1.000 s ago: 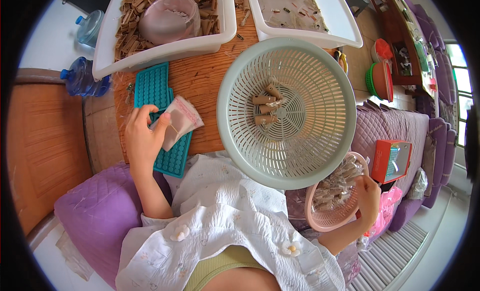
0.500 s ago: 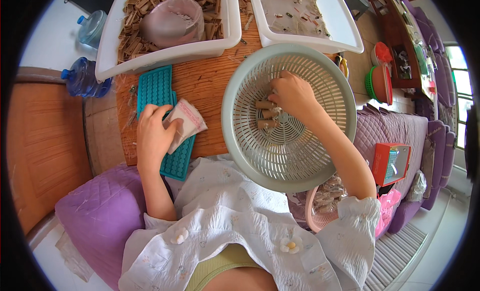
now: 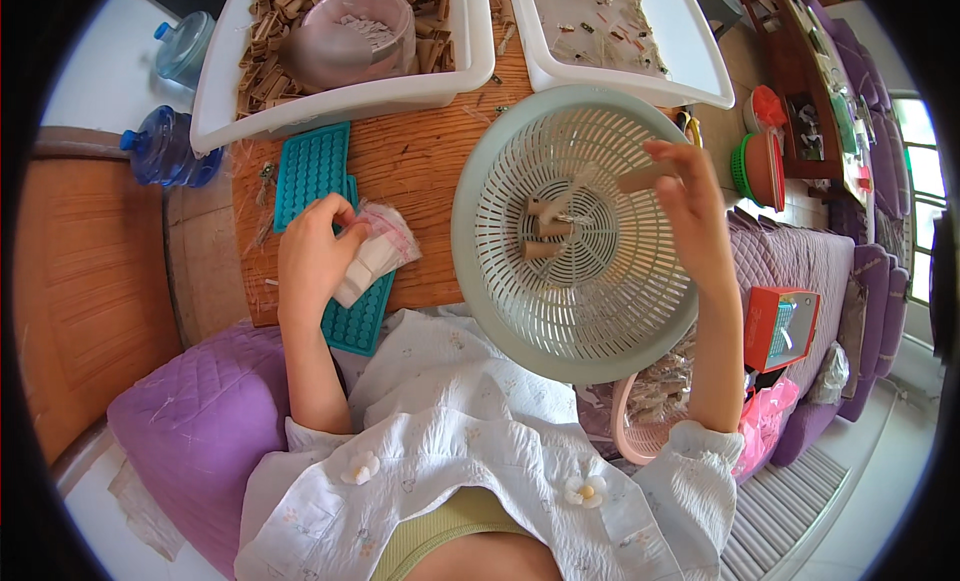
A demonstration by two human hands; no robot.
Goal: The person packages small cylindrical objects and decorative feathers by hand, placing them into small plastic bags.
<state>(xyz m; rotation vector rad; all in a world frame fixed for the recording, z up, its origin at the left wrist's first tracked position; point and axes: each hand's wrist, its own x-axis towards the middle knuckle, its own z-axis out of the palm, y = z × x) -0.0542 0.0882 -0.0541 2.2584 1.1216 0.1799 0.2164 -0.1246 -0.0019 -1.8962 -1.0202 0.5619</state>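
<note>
My left hand (image 3: 320, 251) pinches a small clear plastic bag (image 3: 388, 243) with white pieces inside, over the teal moulded trays (image 3: 310, 176). My right hand (image 3: 692, 206) is raised over the right side of a grey-green colander (image 3: 478, 291). Between its fingertips is a short brown cardboard tube (image 3: 645, 177), pointing left. Several similar brown tubes (image 3: 545, 249) lie on the colander's slotted bottom, with clear film (image 3: 575, 186) beside them.
At the back stands a white tub (image 3: 475, 61) of brown pieces, with a pinkish bowl (image 3: 395, 71) in it. Another white tub (image 3: 700, 71) with scattered bits stands to its right. A pink basket (image 3: 630, 446) is below the colander, and water jugs (image 3: 180, 146) stand at left.
My right hand has lifted from the colander's bottom and swung right, bringing a brown tube with it. My left hand has tilted the bag slightly, and the white pieces show more.
</note>
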